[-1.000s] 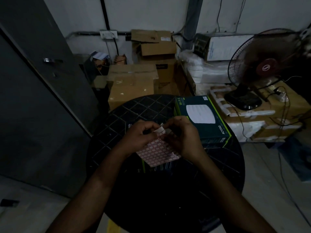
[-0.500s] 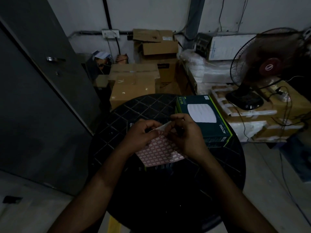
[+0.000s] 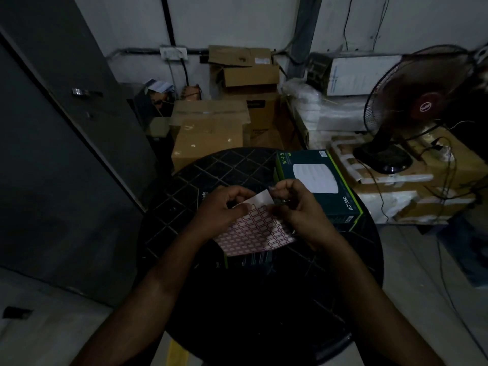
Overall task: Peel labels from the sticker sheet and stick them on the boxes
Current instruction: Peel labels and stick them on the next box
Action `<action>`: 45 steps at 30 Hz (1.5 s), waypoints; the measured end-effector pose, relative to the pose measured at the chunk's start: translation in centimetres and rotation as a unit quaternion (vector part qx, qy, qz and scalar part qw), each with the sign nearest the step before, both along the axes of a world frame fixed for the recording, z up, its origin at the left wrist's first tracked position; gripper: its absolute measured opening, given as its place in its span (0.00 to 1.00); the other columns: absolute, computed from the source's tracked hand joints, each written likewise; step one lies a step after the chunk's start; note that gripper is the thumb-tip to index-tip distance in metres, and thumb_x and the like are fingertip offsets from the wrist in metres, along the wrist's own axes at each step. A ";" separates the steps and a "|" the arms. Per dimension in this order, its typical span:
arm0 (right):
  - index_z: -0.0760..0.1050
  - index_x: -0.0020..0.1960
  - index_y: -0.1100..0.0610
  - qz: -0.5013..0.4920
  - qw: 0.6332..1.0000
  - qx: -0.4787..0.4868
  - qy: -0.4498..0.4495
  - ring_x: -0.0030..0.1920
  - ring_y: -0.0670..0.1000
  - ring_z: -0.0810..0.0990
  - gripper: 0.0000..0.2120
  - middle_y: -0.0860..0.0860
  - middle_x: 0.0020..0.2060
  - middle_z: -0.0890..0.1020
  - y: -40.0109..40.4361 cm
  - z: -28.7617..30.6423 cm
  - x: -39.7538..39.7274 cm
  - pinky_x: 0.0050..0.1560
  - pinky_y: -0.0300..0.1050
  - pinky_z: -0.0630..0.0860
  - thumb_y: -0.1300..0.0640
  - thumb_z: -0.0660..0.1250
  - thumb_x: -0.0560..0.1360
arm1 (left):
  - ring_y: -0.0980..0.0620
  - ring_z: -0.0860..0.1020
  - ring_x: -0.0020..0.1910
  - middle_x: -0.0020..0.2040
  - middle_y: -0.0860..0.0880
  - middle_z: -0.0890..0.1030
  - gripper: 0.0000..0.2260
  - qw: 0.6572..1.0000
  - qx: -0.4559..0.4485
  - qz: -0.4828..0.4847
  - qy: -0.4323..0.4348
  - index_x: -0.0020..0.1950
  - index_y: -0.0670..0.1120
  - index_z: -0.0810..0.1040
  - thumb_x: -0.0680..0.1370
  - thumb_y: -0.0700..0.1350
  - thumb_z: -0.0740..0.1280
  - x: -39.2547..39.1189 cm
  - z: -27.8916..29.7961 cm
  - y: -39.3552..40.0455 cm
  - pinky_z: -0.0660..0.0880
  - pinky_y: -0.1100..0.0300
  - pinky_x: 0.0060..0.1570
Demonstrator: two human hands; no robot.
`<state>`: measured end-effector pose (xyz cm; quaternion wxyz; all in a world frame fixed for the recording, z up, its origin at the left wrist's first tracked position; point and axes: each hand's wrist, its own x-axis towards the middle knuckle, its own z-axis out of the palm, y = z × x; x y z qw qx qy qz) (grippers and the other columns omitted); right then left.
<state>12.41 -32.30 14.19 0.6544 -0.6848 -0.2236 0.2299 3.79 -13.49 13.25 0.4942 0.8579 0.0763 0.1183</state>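
Compared with a moment ago, the white corner at the far edge of the sticker sheet (image 3: 253, 231) stands higher and shows more plainly; a flat white flap (image 3: 260, 198) is now lifted between the two hands, where before only a small tip was seen. I judge that a label, or a strip of the sheet, is coming away from its backing, so the peeling step is in progress and the sticking is not yet done; whether the flap is one label or the folded sheet corner, I cannot tell.

The left hand (image 3: 224, 207) has its fingers curled over the left far part of the sheet and holds it; the right hand (image 3: 298, 207) pinches the right side of the flap with narrow, bent fingertips; both hands hang above the desk (image 3: 184, 186), near its middle.

The sheet is thin paper, slightly bent, printed with a regular grid of small white rectangles with reddish borders; it hides most of a dark box (image 3: 208, 196) lying under it, of which only the left edge with pale letters and a near corner show. A second box, the Wi-Fi router box (image 3: 317, 180), lies at the far right of the desk; it is dark green cardboard, smooth, with bright green edges and a white rounded device printed on top; it carries no red-bordered label that I can see. The desk is round, black, with a diamond lattice pattern in its surface.

Behind it stand brown cardboard cartons (image 3: 211, 133), rough and taped; at the far right a pedestal fan (image 3: 422, 107) rests on packaging.
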 end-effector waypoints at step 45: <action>0.78 0.45 0.57 -0.149 0.974 0.057 -0.160 0.54 0.51 0.81 0.13 0.54 0.51 0.82 -1.4 -5.1 -5.0 0.52 0.45 0.79 0.74 0.63 0.73 | 0.55 0.68 0.62 0.65 0.56 0.77 0.26 0.973 0.223 -0.052 -0.025 0.65 0.53 0.78 0.70 0.35 0.63 -0.1 -1.4 0.8 0.59 0.70 0.58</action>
